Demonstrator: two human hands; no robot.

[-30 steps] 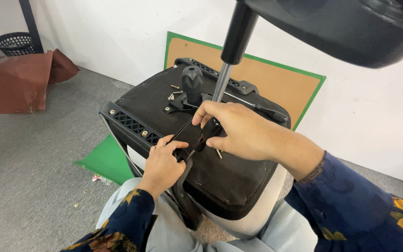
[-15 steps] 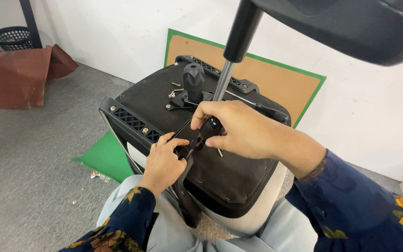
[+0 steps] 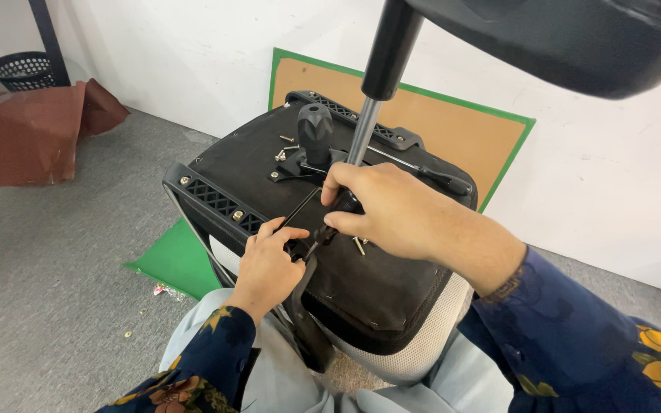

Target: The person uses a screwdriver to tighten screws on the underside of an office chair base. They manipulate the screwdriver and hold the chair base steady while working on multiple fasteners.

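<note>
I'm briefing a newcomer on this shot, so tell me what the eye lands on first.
In the middle, an upturned black chair seat rests on the person's lap, its shiny gas-lift column rising to a black chair base at top right. Over the seat's near edge, the left hand and right hand pinch a small black part. Loose screws lie further back.

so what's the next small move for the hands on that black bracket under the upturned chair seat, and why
Probably hold the black plastic bracket steady with the left hand while the right hand seats a loose silver screw. Both hands already pinch the bracket against the black fabric seat underside, and the screw lies right beside them.
</note>
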